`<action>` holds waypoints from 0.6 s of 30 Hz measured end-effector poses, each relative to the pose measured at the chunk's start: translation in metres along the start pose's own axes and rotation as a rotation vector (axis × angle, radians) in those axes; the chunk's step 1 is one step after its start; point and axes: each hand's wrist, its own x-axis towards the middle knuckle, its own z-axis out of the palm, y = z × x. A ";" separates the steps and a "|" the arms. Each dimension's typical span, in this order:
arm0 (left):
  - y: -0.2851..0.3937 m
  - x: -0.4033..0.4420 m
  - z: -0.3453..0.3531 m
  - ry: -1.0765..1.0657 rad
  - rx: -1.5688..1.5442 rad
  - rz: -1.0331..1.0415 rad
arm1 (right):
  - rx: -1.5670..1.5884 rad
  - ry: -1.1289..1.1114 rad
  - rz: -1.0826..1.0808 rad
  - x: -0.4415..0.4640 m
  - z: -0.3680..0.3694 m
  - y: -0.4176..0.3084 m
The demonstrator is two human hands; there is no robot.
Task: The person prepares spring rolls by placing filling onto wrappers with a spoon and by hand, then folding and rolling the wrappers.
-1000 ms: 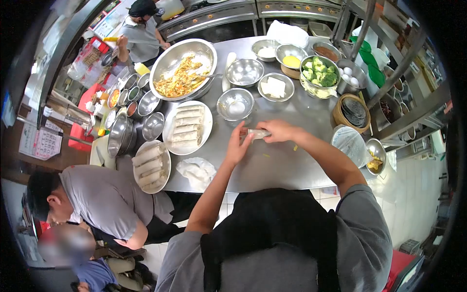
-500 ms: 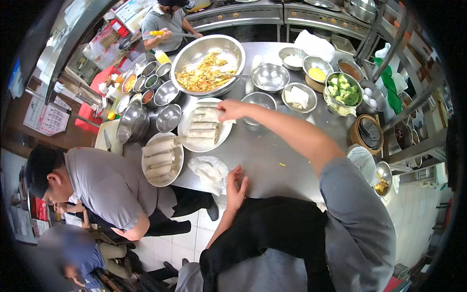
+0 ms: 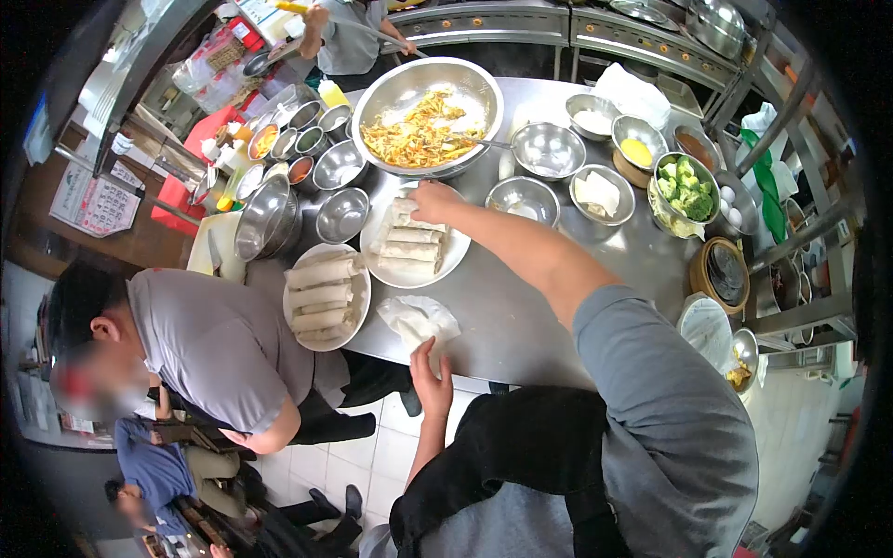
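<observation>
A steel table [image 3: 521, 330] fills the middle of this busy kitchen, seen from above. At its left corner a co-worker in a grey shirt [image 3: 214, 325] bends away from it. Near the table's far side sits a wide metal bowl [image 3: 480, 86] of shredded food [image 3: 414, 135], golden and orange. Closer in are two white plates, one nearer the bowl [image 3: 454, 251], the other at the table's left edge [image 3: 364, 302]. Both carry pale, wrapped rolls [image 3: 409, 251], lying side by side.

A crumpled white cloth [image 3: 419, 318] lies just beside the plates. The person's hands are well apart. The right hand [image 3: 430, 202] reaches across, fingers bent together over the far end of the row on the plate nearer the bowl; I cannot tell whether they grip a roll or only rest on it. The left hand [image 3: 431, 377], fingers parted and apparently empty, is at the table's edge, by the cloth.

The wrappers look soft, so a light touch along a roll's length, keeping it parallel with its neighbours, would suit best.

A printed sheet [image 3: 95, 200] at far left bears dark rows of writing, too small to read; I can make out no brand.
</observation>
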 end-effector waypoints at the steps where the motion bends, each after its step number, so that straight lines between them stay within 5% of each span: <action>1: -0.005 0.004 -0.002 0.036 0.085 0.032 | -0.024 0.007 -0.009 -0.003 -0.002 -0.002; 6: -0.043 0.037 0.000 0.237 0.359 0.034 | 0.114 0.177 0.048 -0.056 -0.037 -0.016; 12: -0.056 0.073 0.004 0.266 0.273 -0.209 | 0.443 0.289 -0.048 -0.161 -0.050 0.005; 18: -0.090 0.087 0.002 0.158 -0.167 -0.351 | 0.642 0.150 0.107 -0.272 -0.029 0.027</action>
